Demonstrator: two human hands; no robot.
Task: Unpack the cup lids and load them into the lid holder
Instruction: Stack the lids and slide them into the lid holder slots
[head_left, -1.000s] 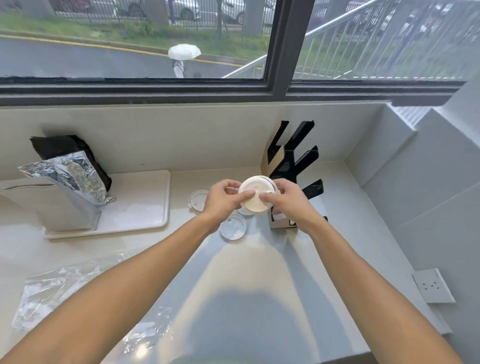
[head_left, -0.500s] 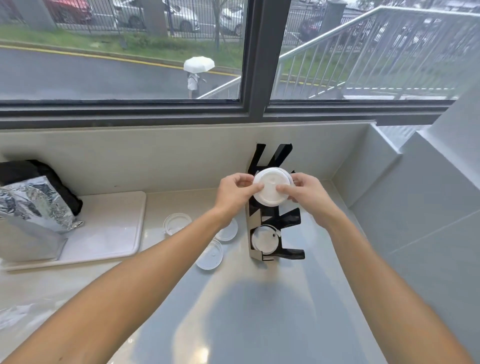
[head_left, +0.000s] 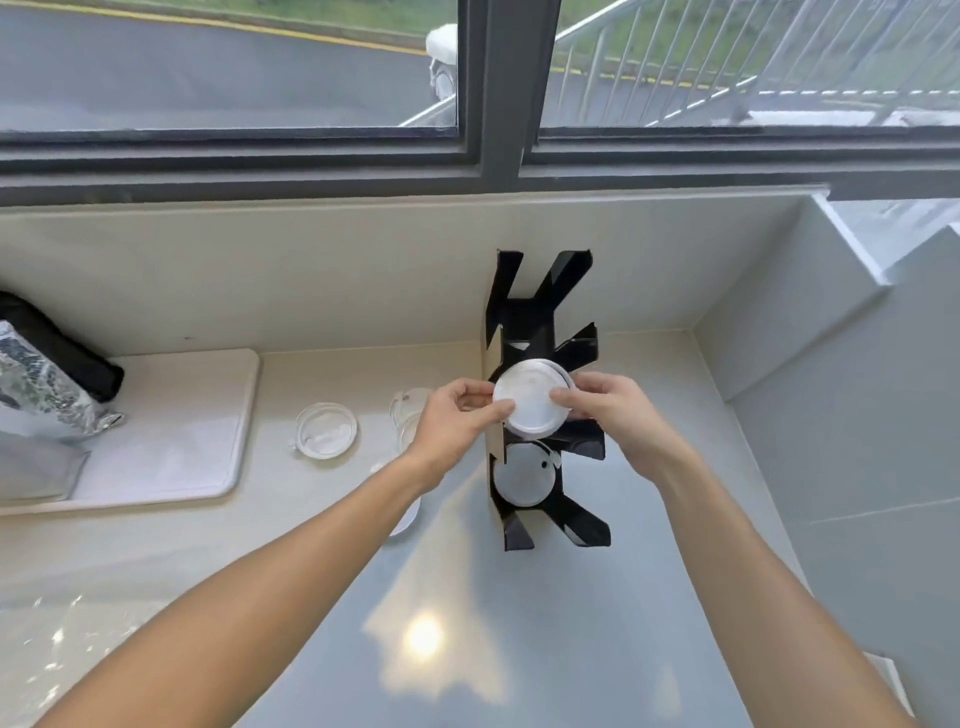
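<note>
A black lid holder (head_left: 540, 312) with slanted arms stands on the counter against the back wall. Both hands hold a small stack of white cup lids (head_left: 530, 402) at the holder's middle tier. My left hand (head_left: 457, 421) pinches the stack's left edge and my right hand (head_left: 608, 410) pinches its right edge. A lid (head_left: 522, 480) sits in the holder's lowest tier. Loose clear lids lie on the counter to the left: one (head_left: 326, 430) by itself, another (head_left: 408, 410) partly behind my left hand, a third (head_left: 408, 514) under my left forearm.
A white mat (head_left: 171, 415) lies at the left with a foil bag (head_left: 36, 405) and a black bag (head_left: 57, 348) on it. Crumpled clear plastic wrap (head_left: 52, 654) lies at the near left. Walls close the counter at the back and right.
The view has tipped down and moved closer. Both hands carried the lid stack from above the counter to the holder, and it now sits lower, at the middle tier.
</note>
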